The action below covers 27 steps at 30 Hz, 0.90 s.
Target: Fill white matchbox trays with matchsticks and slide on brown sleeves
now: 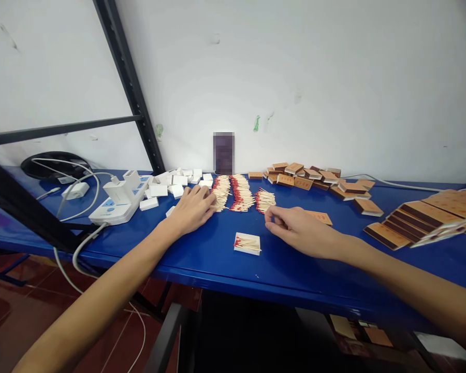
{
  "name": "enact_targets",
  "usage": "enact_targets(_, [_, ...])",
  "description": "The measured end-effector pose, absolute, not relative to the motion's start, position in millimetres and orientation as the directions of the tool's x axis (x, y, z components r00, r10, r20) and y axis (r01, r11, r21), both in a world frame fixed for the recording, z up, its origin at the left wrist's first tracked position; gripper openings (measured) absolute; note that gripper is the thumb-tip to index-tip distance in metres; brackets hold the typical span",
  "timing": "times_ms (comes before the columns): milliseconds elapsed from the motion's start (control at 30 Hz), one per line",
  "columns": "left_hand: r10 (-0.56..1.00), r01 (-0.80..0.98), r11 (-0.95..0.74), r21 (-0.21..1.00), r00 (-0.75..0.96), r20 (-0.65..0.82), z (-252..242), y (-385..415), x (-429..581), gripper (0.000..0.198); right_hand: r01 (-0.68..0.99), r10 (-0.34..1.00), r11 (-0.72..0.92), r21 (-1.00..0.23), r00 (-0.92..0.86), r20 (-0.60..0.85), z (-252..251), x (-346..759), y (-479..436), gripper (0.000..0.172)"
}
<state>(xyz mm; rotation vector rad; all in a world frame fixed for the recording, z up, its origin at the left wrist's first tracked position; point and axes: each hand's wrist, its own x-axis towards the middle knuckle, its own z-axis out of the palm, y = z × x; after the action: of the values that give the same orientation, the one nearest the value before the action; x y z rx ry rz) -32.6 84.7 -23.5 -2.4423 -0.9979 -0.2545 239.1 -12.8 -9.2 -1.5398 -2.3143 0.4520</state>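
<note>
My left hand (194,208) rests at the left edge of a long pile of red-headed matches (221,192), its bent fingers a little apart and touching the sticks. Beside it lies a second row of matches (242,194). My right hand (295,228) is curled, thumb close to the fingertips, just in front of a smaller match pile (264,201); whatever it may hold is hidden. Between my hands, nearer the table edge, a white inner matchbox tray (247,243) holds some matches, a few sticking past its rim. A flat orange matchbox sleeve (320,217) lies behind my right hand.
White trays (173,181) are heaped at left, beside a power strip (118,207) with chargers and cables. Matchboxes (303,182) pile up along the wall; more stacked boxes (431,217) stand at right. A dark upright panel (224,154) leans at the back. The blue table (209,259) ends close in front.
</note>
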Motion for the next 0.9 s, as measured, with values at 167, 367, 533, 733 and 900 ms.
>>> enact_targets(167, [0.63,0.696,-0.604,-0.388,0.715,0.303,-22,82,-34,0.019,0.82,0.92,0.383,-0.424,-0.382,0.093,-17,242,-10,0.018])
enact_targets(367, [0.644,0.718,-0.599,-0.355,0.695,0.32,-23,84,-34,0.02,0.81,0.908,0.414,-0.415,-0.397,0.131,-20,243,-8,0.018])
enact_targets(533, [0.645,0.712,-0.644,-0.278,0.702,0.303,-24,83,-34,0.022,0.79,0.899,0.433,-0.434,-0.415,0.141,-25,242,-8,0.018])
enact_targets(733, [0.605,0.702,-0.668,-0.245,0.705,0.37,-22,83,-36,0.024,0.781,0.891,0.452,-0.431,-0.413,0.187,-27,243,-6,0.018])
enact_targets(900, [0.56,0.665,-0.72,-0.198,0.726,0.399,-17,67,-27,0.024,0.778,0.891,0.455,-0.433,-0.404,0.209,-27,244,-6,0.019])
